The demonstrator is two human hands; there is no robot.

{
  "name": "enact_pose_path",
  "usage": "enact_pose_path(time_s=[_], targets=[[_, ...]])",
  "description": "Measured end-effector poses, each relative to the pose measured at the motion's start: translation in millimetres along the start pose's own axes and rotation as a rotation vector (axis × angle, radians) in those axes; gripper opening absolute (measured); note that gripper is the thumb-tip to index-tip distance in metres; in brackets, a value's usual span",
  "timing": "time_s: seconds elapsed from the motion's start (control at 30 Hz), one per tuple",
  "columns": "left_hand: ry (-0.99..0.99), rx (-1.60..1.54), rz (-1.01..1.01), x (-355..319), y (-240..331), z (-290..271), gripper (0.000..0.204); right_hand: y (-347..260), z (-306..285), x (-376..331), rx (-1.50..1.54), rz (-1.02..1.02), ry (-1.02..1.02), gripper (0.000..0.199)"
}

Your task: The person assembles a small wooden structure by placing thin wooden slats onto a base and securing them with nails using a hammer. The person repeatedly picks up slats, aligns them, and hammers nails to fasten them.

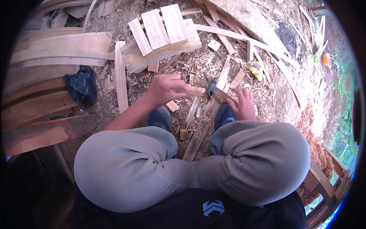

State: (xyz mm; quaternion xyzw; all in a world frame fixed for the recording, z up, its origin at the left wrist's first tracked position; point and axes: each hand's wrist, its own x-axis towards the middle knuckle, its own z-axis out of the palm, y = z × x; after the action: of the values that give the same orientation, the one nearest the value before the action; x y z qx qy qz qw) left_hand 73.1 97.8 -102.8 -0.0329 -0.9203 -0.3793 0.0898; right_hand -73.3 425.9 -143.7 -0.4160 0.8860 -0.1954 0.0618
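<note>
My left hand (166,89) is closed on the end of a small wood block (195,91), held over the ground in front of my shoes. To its right, my right hand (244,104) grips the wooden handle of a hammer (224,95). The dark metal hammer head (212,87) points toward the block, with a small gap between them. Beneath both hands, long narrow wood strips (218,95) lie on the chip-covered ground. A small offcut (183,134) rests between my shoes.
Ahead, three short boards (155,28) lean on a thick beam (133,57). Curved planks (72,47) and a black plastic bag (81,84) lie at left. A yellow bag (256,70) is at right, past a scatter of chips. Reddish shavings (318,152) are heaped near right.
</note>
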Motion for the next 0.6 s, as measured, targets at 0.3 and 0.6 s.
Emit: enact_pose_path(time_s=[0.3, 0.6], targets=[[-0.052, 0.207, 0.158, 8, 21, 14, 0.016, -68, -54, 99, 0.669, 0.019, -0.739, 0.058], [-0.158, 0.189, -0.064, -3, 14, 37, 0.023, -67, -1, 92, 0.611, 0.046, -0.652, 0.031]])
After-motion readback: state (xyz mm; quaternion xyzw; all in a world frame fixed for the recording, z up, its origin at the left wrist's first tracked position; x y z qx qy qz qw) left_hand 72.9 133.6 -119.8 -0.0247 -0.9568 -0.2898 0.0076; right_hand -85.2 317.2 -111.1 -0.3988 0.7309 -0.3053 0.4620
